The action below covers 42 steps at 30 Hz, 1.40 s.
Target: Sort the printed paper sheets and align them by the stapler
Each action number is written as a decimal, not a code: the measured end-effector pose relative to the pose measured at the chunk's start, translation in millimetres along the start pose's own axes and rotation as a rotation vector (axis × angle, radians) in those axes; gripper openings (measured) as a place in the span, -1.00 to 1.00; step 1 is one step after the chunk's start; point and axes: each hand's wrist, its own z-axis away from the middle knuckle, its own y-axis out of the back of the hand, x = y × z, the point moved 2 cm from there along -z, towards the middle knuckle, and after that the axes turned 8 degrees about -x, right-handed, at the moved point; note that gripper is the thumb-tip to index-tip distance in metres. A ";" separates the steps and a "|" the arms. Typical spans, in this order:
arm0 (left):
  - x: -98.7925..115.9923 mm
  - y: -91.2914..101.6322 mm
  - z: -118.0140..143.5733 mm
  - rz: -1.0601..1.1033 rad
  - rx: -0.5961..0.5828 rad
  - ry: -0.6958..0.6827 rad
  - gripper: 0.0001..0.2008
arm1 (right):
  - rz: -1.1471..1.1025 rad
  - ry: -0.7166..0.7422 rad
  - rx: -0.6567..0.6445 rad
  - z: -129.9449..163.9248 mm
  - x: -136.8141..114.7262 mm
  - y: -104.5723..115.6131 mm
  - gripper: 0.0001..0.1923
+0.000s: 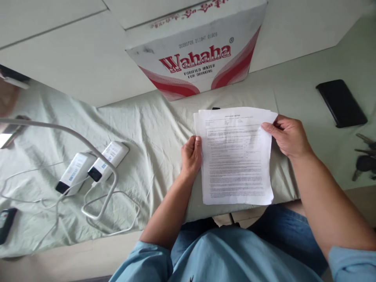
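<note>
Printed paper sheets [235,164], at least two in a loose stack, are held up over the near edge of the cloth-covered table. My left hand [191,154] is closed on their left edge, thumb on top. With thumb and fingers, my right hand [289,135] pinches the upper right corner, which bends a little. The top sheet carries a small heading and dense lines of text. Behind the upper edge of the sheets, a small black object [216,108] shows only in part.
A white and red Wahaha water carton [202,58] stands behind the papers. Two white power banks [108,158] with looping cables lie to the left. At right are a black phone-like case [341,103] and keys [366,162]. A dark device [7,223] sits far left.
</note>
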 end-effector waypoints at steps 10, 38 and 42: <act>-1.2 -0.9 0.2 -0.012 0.012 0.003 -0.40 | 0.036 0.013 -0.004 -0.6 -1.9 0.9 -0.66; -18.1 -1.6 2.4 0.173 -0.008 0.041 -0.37 | -0.058 0.079 0.242 -0.7 -2.9 -8.7 -0.65; -15.4 -1.4 2.0 0.165 0.002 0.035 -0.36 | -0.099 0.064 0.232 -0.4 -4.8 -12.7 -0.61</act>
